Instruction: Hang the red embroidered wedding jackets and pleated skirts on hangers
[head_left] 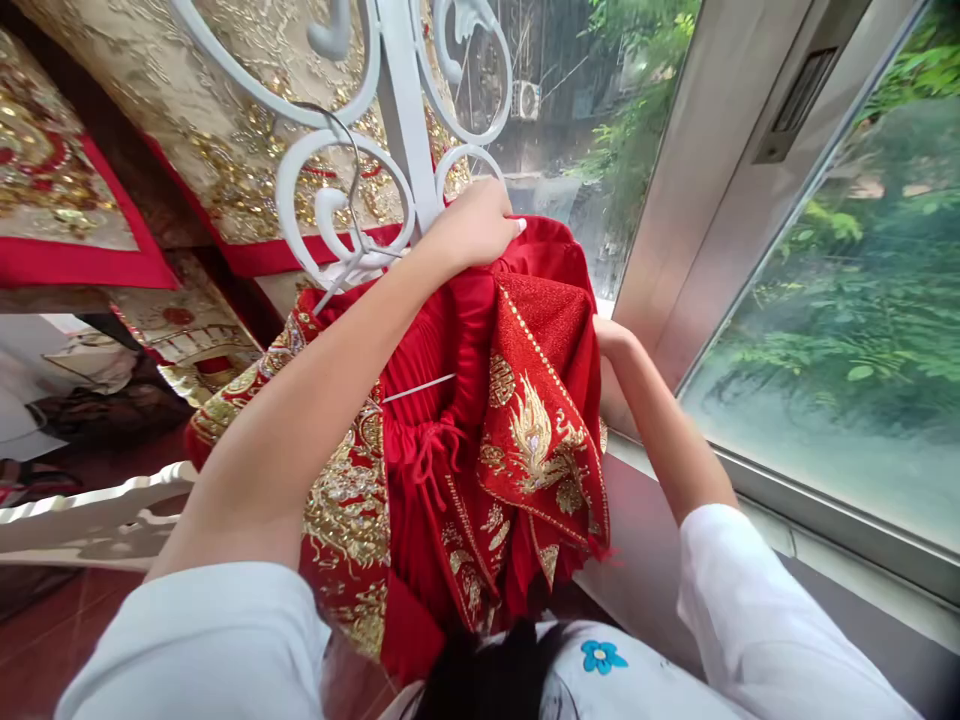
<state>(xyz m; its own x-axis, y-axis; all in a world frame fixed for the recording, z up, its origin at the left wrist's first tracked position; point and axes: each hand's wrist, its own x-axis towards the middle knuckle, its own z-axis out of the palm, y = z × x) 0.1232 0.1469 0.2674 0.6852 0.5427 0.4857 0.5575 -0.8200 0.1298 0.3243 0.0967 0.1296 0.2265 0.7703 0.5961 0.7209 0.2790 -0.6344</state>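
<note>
A red garment with gold embroidery hangs from a metal hanger hooked on a white scrolled rack. My left hand is closed on the top of the red fabric, just right of the rack's post. My right hand reaches behind the garment's right side; its fingers are hidden by the cloth. A thin white hanger bar shows across the pleated red middle.
More gold and red embroidered garments hang at the upper left. A large window with a metal frame stands close on the right, its sill below. A white carved rail lies at the lower left over a red-brown floor.
</note>
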